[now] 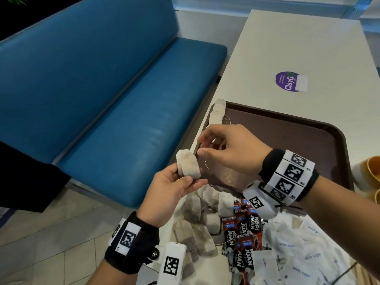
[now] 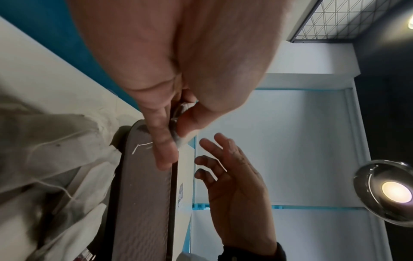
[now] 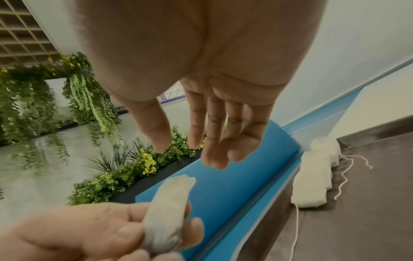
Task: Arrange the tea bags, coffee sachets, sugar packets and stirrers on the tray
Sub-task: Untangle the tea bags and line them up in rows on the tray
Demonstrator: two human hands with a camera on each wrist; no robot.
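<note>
Over the table's (image 1: pixel 308 48) left edge, both hands meet in mid-air. From the 6 o'clock side of the head view the left hand (image 1: pixel 170 194) reaches up, palm turned upward, wrist bent slightly back. Its thumb and fingers (image 3: pixel 194 227) are curled round a tea bag (image 1: pixel 188 167), pinching its lower end so that the bag stands nearly upright, the folded top free above the fingertips. The right wrist view shows the same bag (image 3: pixel 167 215) pressed between the thumb and the forefinger.

From 3 o'clock the right hand (image 1: pixel 228 153) comes in with its back up and the forearm lying across the brown tray (image 1: pixel 308 128). Its fingers (image 3: pixel 214 134) are loose and slightly spread, holding nothing; the fingertips hang just beside the top of the held bag, and contact cannot be told. A thin white string (image 1: pixel 206 163) dangles under this hand.

Along the tray's left rim, at 12 o'clock from the hands, a row of tea bags (image 1: pixel 217 113) lies end to end, strings trailing onto the tray floor. Below the hands, at 6 o'clock, a loose heap of tea bags (image 1: pixel 197 221) sits on the table, with red and black coffee sachets (image 1: pixel 244 229) just beside it on the right and white sugar packets (image 1: pixel 294 247) further right. A purple sticker (image 1: pixel 287 81) marks the table beyond the tray. A blue bench (image 1: pixel 92 89) fills the left side.
</note>
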